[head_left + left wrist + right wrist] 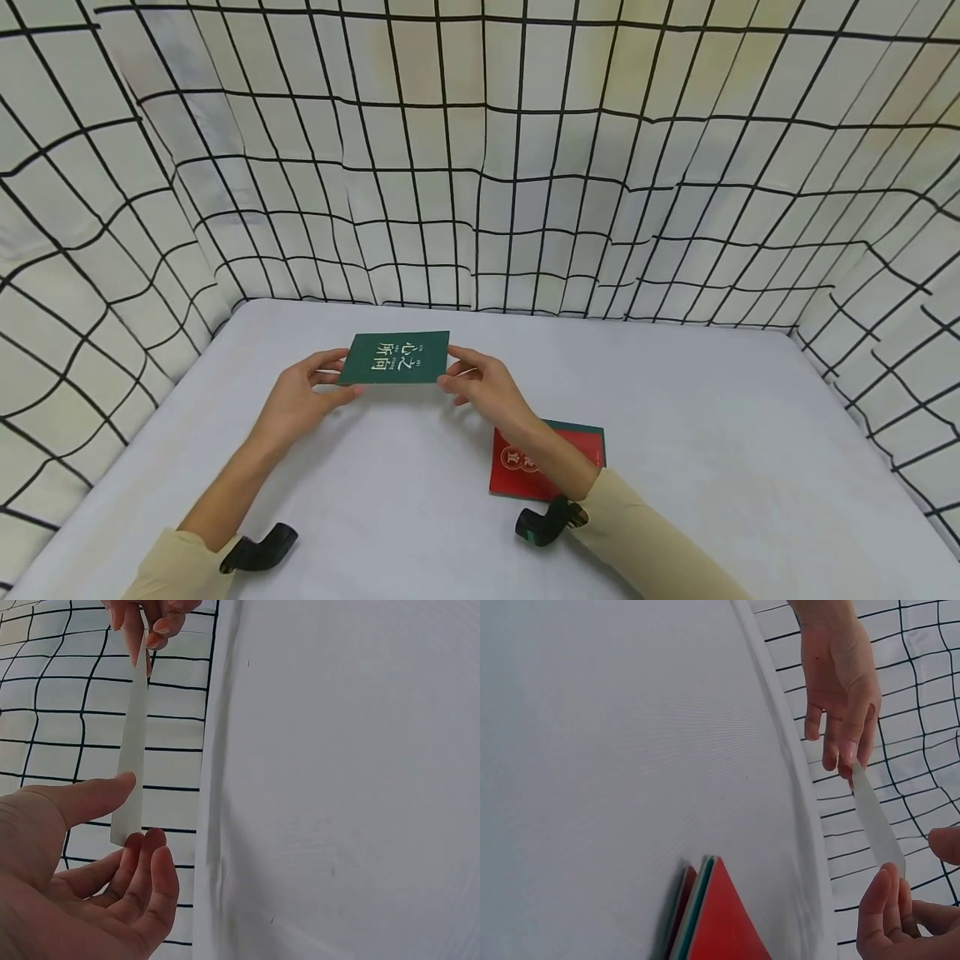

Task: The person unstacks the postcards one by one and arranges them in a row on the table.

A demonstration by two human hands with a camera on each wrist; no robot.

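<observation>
A big net of thin black cords hangs in front of pale, soft-looking sheets, and its squares bend and sag. In front of it is the wide white surface, which looks smooth, like a flat cloth. Two arms in tan sleeves reach over it.

The left hand holds one short end of a green card, thumb at the near side and fingers behind. The right hand holds the other end by its fingertips. So each grip is narrow, with the same card in both. The card is up in the air above the surface, over to the left.

The step in hand seems to be holding the card up, top side showing. The next move, I think, calls for soft fingers and both ends kept level, so the thin card does not bend.

Partly under the right arm lies a small pile with a red card on top and green peeking out behind. Its edges look straight and stiff. A bent, dark tube sticks out by each cuff. Smallest is the pale yellow writing on the green card.
</observation>
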